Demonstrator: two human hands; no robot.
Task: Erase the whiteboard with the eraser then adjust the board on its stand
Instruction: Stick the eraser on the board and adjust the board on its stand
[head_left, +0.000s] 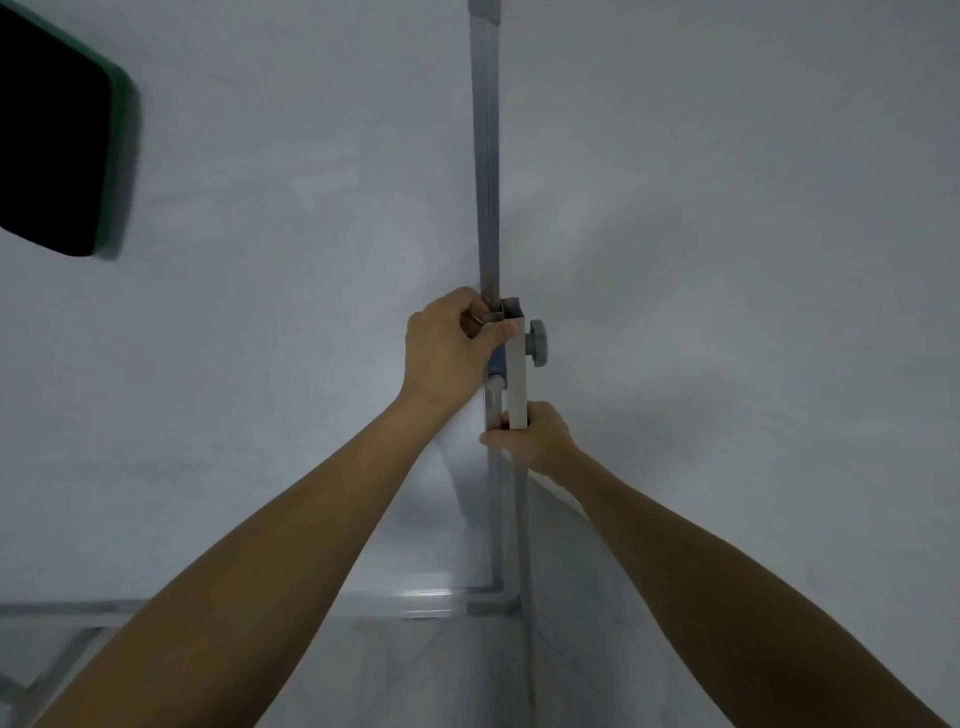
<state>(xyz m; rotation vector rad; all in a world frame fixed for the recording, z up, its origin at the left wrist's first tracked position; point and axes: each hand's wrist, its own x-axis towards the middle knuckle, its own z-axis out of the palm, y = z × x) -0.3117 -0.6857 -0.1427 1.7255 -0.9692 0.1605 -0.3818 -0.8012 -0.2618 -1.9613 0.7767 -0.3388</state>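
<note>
The whiteboard (260, 374) fills the left half of the head view, its surface wiped and faintly smudged. Its grey metal side frame (485, 182) runs vertically down the middle. A black eraser with a green rim (57, 150) sticks to the board at the upper left. Against the frame stands the white square tube of the stand (517, 382), with a grey knob (535, 343) on its right side. My left hand (447, 348) is closed on the tube's top end and the frame. My right hand (537, 441) grips the tube's lower end.
A plain white wall (727, 260) fills the right half. The board's lower frame rail (78, 608) crosses the bottom left and meets the side frame at a corner (493, 597). Pale tiled floor (441, 665) shows below, between my forearms.
</note>
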